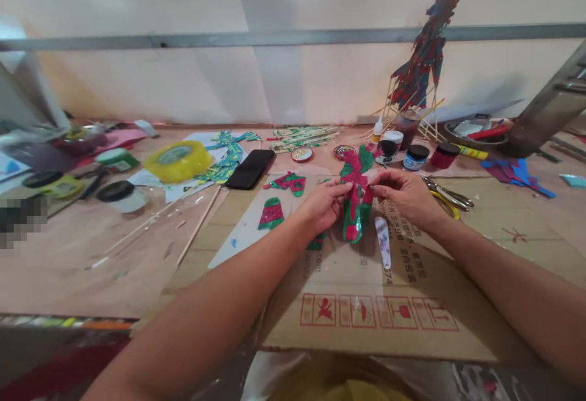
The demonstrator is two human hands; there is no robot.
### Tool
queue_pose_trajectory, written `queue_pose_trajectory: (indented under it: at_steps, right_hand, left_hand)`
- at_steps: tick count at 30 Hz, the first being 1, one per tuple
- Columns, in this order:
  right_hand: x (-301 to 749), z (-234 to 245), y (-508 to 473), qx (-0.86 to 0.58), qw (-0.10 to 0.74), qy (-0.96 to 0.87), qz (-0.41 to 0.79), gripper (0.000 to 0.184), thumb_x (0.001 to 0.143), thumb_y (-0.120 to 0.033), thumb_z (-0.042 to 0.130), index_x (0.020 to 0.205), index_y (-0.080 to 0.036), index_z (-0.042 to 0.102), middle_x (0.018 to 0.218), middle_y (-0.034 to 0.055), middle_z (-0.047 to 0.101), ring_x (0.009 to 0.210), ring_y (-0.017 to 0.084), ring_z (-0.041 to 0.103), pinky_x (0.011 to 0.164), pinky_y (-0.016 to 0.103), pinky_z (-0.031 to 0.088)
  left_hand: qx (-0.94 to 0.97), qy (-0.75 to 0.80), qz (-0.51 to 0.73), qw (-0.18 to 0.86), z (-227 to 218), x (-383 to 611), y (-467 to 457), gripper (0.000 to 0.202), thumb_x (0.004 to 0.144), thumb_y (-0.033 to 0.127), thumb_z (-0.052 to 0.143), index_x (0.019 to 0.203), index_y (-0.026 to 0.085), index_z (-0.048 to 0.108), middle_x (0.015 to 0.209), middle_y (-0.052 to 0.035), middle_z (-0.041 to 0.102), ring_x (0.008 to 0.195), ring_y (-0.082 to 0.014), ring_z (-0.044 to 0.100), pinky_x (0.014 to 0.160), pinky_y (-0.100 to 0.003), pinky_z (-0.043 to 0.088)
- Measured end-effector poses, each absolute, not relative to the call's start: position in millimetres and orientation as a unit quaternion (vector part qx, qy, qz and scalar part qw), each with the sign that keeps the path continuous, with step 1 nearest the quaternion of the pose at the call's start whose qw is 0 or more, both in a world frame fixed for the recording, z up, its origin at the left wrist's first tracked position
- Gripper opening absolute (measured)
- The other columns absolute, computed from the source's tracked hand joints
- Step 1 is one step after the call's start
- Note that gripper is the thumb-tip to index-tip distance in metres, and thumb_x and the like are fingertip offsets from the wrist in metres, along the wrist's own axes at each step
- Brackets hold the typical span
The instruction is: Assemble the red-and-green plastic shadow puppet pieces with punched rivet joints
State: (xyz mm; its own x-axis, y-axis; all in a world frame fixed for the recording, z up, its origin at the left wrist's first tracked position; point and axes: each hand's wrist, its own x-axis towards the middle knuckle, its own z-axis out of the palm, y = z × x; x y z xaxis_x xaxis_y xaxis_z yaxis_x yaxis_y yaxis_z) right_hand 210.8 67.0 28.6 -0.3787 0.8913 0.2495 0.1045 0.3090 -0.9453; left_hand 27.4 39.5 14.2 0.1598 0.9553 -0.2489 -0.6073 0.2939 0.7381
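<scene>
Both my hands pinch a red and green painted cut-out figure (356, 196) above a flattened cardboard sheet (366, 303). My left hand (323, 204) grips the figure's left side with closed fingers. My right hand (405, 195) holds its right side, fingers also closed. Loose red and green cut-out pieces (271, 213) lie on the cardboard to the left, another (289, 182) just behind them. A small white painted piece (383, 241) lies below the figure.
A black phone (250, 168), a yellow tape roll (178, 160), thin wooden sticks (196, 227), scissors (446, 195), paint jars (416, 157) and a glue bottle (378, 129) surround the cardboard. A finished coloured figure on sticks (423, 53) leans against the back wall.
</scene>
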Motion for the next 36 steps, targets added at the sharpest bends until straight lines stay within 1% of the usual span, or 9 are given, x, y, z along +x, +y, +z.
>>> queue_pose_trajectory:
  at_steps: [4,8,11,15,18,24,28,32,36]
  right_hand:
    - [213.8,34.1,65.3,-0.392,0.423,-0.669,0.469,0.023,0.071,-0.038,0.080,0.080,-0.020,0.070,0.078,0.0008,0.068,0.071,0.015,0.060,0.069,0.031,0.051]
    - [215.8,44.9,62.0,-0.418,0.443,-0.671,0.423,0.017,0.074,-0.034,0.077,0.079,-0.019,0.070,0.078,0.0016,0.068,0.071,0.015,0.060,0.066,0.030,0.051]
    - [219.1,52.6,61.7,-0.421,0.444,-0.677,0.408,0.016,0.073,-0.033,0.076,0.077,-0.019,0.069,0.075,0.0013,0.066,0.068,0.014,0.058,0.064,0.029,0.049]
    - [225.8,59.3,63.1,-0.422,0.456,-0.670,0.407,0.018,0.074,-0.033,0.076,0.080,-0.019,0.068,0.073,-0.0001,0.064,0.063,0.012,0.052,0.061,0.028,0.044]
    - [226.1,61.6,60.7,-0.394,0.427,-0.695,0.423,0.015,0.072,-0.030,0.076,0.079,-0.019,0.069,0.072,-0.0007,0.063,0.063,0.012,0.051,0.061,0.027,0.043]
    - [216.3,58.2,54.2,-0.350,0.336,-0.752,0.446,0.012,0.075,-0.029,0.073,0.077,-0.018,0.070,0.073,-0.0001,0.065,0.069,0.014,0.056,0.067,0.029,0.047]
    - [215.7,53.6,57.0,-0.358,0.354,-0.752,0.425,0.013,0.075,-0.032,0.072,0.078,-0.019,0.070,0.074,0.0003,0.066,0.069,0.015,0.057,0.068,0.030,0.048]
    - [217.8,53.4,58.1,-0.375,0.364,-0.753,0.399,0.013,0.076,-0.034,0.072,0.078,-0.021,0.072,0.075,0.0007,0.067,0.070,0.016,0.057,0.068,0.030,0.049]
    - [218.2,54.8,56.1,-0.374,0.375,-0.753,0.391,0.013,0.077,-0.035,0.073,0.078,-0.021,0.072,0.076,0.0015,0.069,0.070,0.016,0.058,0.067,0.030,0.050]
  left_hand:
    - [0.258,0.357,0.521,0.731,8.3,29.8,38.6,0.008,0.078,0.009,0.075,0.080,0.014,0.068,0.072,-0.0022,0.072,0.057,-0.0108,0.066,0.059,-0.022,0.056]
    - [0.296,0.357,0.509,0.725,10.4,33.0,33.1,0.023,0.069,0.011,0.084,0.087,0.014,0.071,0.080,-0.0033,0.076,0.064,-0.0131,0.069,0.066,-0.027,0.059]
    - [0.321,0.365,0.499,0.717,13.6,33.4,29.2,0.029,0.064,0.014,0.088,0.088,0.014,0.073,0.081,-0.0040,0.076,0.061,-0.0137,0.068,0.062,-0.027,0.058]
    - [0.308,0.392,0.537,0.681,13.7,32.4,30.4,0.028,0.060,0.020,0.090,0.078,0.014,0.070,0.073,-0.0026,0.073,0.056,-0.0120,0.064,0.055,-0.025,0.055]
    - [0.282,0.413,0.586,0.637,12.2,32.8,32.8,0.033,0.059,0.022,0.091,0.080,0.015,0.068,0.079,-0.0041,0.074,0.060,-0.0130,0.065,0.054,-0.024,0.053]
    - [0.289,0.415,0.591,0.629,16.1,38.7,27.1,0.034,0.059,0.025,0.092,0.078,0.014,0.067,0.074,-0.0042,0.072,0.057,-0.0125,0.064,0.051,-0.023,0.051]
    - [0.294,0.401,0.585,0.641,19.4,41.7,23.8,0.033,0.059,0.027,0.092,0.074,0.013,0.067,0.071,-0.0032,0.071,0.054,-0.0118,0.063,0.052,-0.024,0.052]
    - [0.299,0.388,0.582,0.649,21.4,40.9,23.8,0.027,0.067,0.027,0.087,0.076,0.013,0.066,0.070,-0.0024,0.070,0.060,-0.0128,0.064,0.057,-0.025,0.053]
    - [0.305,0.386,0.589,0.641,24.6,39.8,22.9,0.018,0.075,0.021,0.078,0.071,0.014,0.063,0.068,-0.0023,0.068,0.058,-0.0109,0.062,0.056,-0.022,0.049]
